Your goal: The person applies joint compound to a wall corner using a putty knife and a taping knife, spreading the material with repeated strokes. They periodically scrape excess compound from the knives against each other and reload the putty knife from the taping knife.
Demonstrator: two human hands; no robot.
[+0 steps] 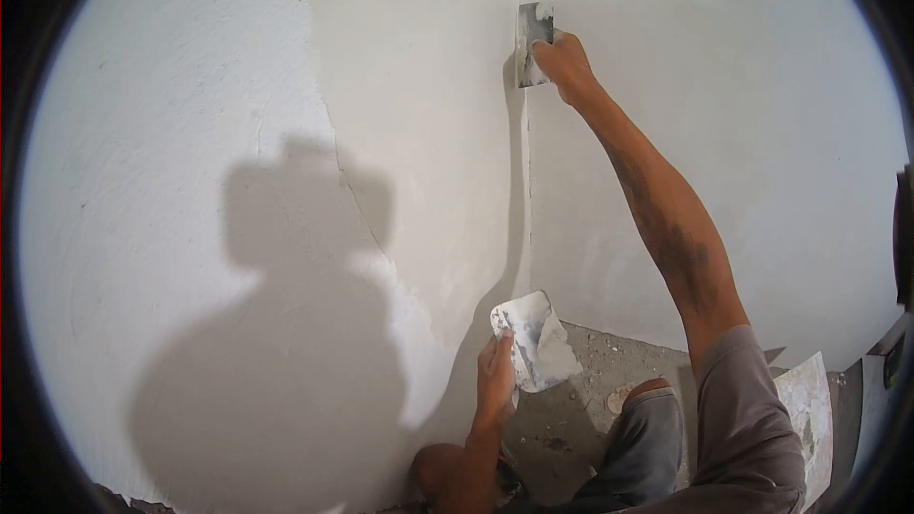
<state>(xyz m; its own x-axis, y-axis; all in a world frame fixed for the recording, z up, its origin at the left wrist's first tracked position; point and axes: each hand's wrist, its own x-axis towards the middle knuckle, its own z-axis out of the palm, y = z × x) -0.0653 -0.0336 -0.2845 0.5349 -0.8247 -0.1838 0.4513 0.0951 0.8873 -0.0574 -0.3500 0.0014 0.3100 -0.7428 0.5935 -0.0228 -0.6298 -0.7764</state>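
My right hand (564,65) is raised at the inner corner of two walls, closed around a putty knife (538,38). The knife's wide metal blade, smeared with pale plaster, lies against the corner line. Lower down, my left hand (496,376) grips the edge of a flat, pale plate (547,347), which looks like a plasterer's hawk or wide scraper. White and grey plaster is smeared over its face. My left thumb rests on top of it; the other fingers are partly hidden.
The left wall (409,86) has a ragged edge between smoother and rougher coats. A plain right wall (724,86) meets it. Rubble dots the concrete floor (609,357) near my knee. A plaster-stained sheet (809,409) stands at the lower right. My shadow falls across the left wall.
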